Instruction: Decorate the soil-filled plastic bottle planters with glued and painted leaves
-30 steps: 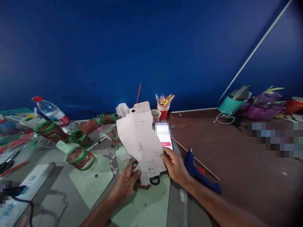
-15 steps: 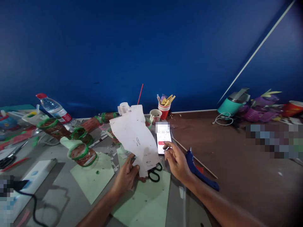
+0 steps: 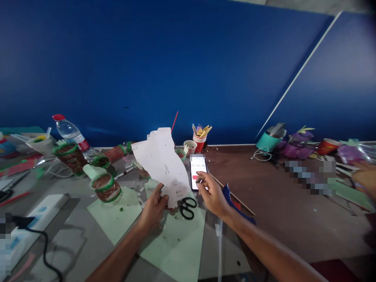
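Note:
My left hand (image 3: 153,208) is closed on the lower left edge of a cut piece of white paper (image 3: 164,156), which leans up and away from me with small pen marks on it. Black-handled scissors (image 3: 187,208) stick out from under the paper's lower right; their blades are hidden. Over a lit phone (image 3: 198,166) showing a timer and a red button, my right hand (image 3: 212,194) has its fingers bent but apart, holding nothing, the index fingertip at the screen. Below my hands lies a pale green sheet (image 3: 176,246).
Brown-and-green clay-covered cups (image 3: 107,190) and a water bottle (image 3: 70,131) stand at left, behind a power strip (image 3: 38,223). A blue glue gun (image 3: 235,203) and thin stick lie by my right forearm. Another person's hand (image 3: 366,176) shows at far right.
The view has swung to the right, so another person's hand and a green strip now show at the right edge. My hands keep nearly the same places at the paper and phone.

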Demonstrator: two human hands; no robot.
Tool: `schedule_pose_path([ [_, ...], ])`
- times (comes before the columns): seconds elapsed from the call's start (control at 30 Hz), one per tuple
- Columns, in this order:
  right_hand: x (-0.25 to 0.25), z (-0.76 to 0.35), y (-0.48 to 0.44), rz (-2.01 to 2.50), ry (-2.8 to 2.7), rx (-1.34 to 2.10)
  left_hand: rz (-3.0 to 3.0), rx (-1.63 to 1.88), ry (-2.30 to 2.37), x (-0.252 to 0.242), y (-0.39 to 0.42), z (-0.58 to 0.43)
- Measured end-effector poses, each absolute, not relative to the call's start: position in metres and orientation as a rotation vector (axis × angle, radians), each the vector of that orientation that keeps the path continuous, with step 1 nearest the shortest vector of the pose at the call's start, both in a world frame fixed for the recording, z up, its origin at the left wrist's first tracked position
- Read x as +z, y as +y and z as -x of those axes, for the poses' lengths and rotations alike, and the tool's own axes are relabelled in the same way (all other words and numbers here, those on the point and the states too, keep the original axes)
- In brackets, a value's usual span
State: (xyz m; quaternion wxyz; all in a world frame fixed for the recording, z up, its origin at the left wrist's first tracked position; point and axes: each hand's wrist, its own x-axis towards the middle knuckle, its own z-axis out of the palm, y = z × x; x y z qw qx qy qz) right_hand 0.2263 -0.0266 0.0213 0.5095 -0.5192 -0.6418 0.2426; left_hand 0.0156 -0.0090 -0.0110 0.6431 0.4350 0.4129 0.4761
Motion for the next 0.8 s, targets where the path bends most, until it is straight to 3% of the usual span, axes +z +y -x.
schedule_pose_path([
  [0.47,0.053,-0.229,-0.064,1.438,-2.109,0.699,-1.003,1.015,0.941,-0.021,-0.007,-0.016],
  [0.67,0.036,-0.223,-0.065,1.566,-1.811,0.976,-0.937,0.959,0.79,-0.02,-0.009,-0.015],
  [0.8,0.032,-0.212,-0.061,1.355,-1.341,1.278,-0.912,1.007,0.735,-0.01,-0.016,-0.016],
])
